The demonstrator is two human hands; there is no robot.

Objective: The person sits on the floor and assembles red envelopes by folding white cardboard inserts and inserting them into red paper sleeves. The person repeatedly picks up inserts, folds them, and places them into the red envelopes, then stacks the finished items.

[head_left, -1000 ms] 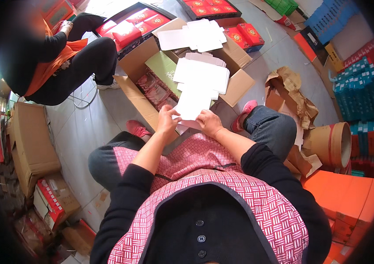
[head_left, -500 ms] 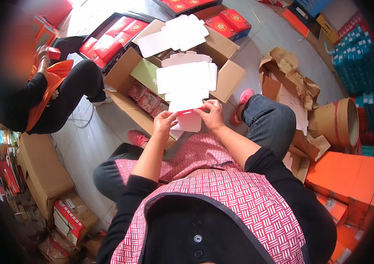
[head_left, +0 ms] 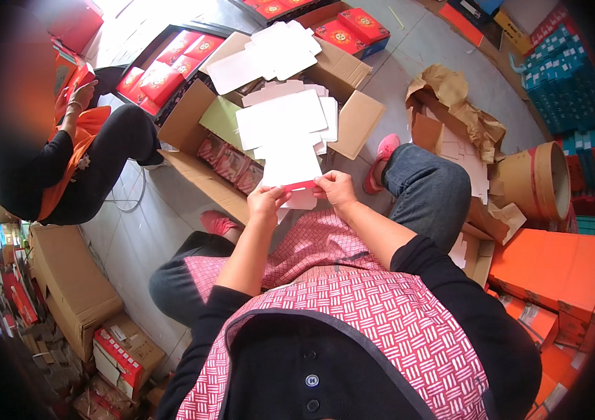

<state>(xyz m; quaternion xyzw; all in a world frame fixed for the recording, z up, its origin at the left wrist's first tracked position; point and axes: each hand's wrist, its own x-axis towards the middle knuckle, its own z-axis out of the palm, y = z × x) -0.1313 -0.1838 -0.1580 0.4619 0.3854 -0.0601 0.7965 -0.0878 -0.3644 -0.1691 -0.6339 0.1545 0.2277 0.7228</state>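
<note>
Left hand and right hand: thumbs and fingers pinched together on near edge of white card blank, one at each end. Red strip shows between grips, apparently edge bent up. Folding looks barely begun: body of blank, just beyond hands, lies flat, side flaps not raised. Farther beyond grip, over open carton, more blanks lie flat, unfolded. Formed red boxes well apart, beyond left hand.
</note>
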